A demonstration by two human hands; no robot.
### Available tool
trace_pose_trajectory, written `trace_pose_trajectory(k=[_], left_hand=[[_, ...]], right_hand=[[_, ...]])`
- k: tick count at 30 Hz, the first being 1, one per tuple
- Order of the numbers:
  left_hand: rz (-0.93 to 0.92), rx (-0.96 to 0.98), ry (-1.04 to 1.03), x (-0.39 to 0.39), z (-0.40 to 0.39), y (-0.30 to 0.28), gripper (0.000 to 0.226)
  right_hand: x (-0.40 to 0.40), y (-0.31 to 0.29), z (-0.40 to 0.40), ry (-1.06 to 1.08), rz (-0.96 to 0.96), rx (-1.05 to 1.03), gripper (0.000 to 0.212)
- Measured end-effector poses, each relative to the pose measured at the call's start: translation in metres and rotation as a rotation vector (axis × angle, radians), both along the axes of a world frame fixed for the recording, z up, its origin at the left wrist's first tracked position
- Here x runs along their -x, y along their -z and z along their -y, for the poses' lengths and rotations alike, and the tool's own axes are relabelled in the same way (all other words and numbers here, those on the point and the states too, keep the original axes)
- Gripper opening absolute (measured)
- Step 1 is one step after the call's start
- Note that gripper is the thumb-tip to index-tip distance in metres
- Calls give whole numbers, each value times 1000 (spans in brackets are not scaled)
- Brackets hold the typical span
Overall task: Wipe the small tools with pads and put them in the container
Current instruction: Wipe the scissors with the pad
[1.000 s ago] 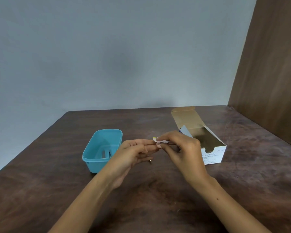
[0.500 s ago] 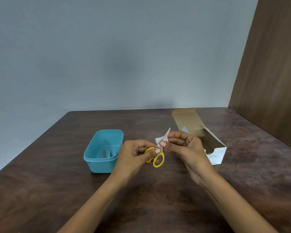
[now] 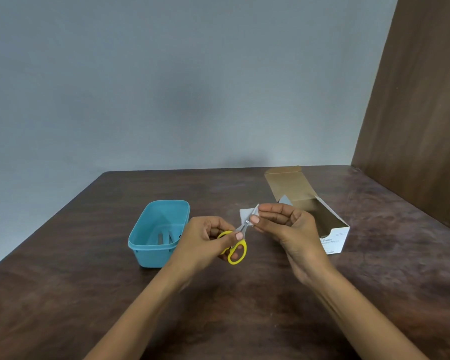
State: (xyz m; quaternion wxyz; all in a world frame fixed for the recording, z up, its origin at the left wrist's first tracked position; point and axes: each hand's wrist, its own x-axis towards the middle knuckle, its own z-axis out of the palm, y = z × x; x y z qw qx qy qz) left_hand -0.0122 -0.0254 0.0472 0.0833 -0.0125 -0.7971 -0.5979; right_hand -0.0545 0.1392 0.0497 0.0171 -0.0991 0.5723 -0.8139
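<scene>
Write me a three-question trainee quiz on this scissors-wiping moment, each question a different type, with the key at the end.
1. True or false: the left hand holds the scissors by their yellow handles.
2. Multiple choice: where is the white pad?
A. lying in the blue container
B. pinched against the scissor blades by the right hand
C. tucked inside the open cardboard box
3. Fill in: the blue container sits on the table on the person's ____ side, the cardboard box on the other.

Key: 1 true; 2 B; 3 left.
</scene>
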Motion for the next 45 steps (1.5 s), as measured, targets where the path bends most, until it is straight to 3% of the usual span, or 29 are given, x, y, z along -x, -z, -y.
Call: trace_pose_trajectory(k=[14,20,24,29,35,38,41,45], left_hand=[[69,24,108,-3,5,-6,11],[100,-38,61,-3,6,-9,12],[130,-37,49,-3,6,-8,15],[134,-60,76,-3,7,-8,17],[119,-1,67,-2,6,-3,20],[82,24,37,-1,6,-2,22],[49,39,11,-2,4,0,26],[41,36,17,-2,4,-3,27]], right_hand=[[-1,-1,0,272,-237,-161,24],[-1,1,-1,408,-439,-262,10],[-2,4,0,460,-645,-408,19],[-1,7,2,428,-914,-589,15],[2,14,4,304,-1039,-765,14],[-2,16,5,144,-1106,-819,14],[0,16,5,86,-1122,-834,14],[0,17,5,162,-1077,-766,14]])
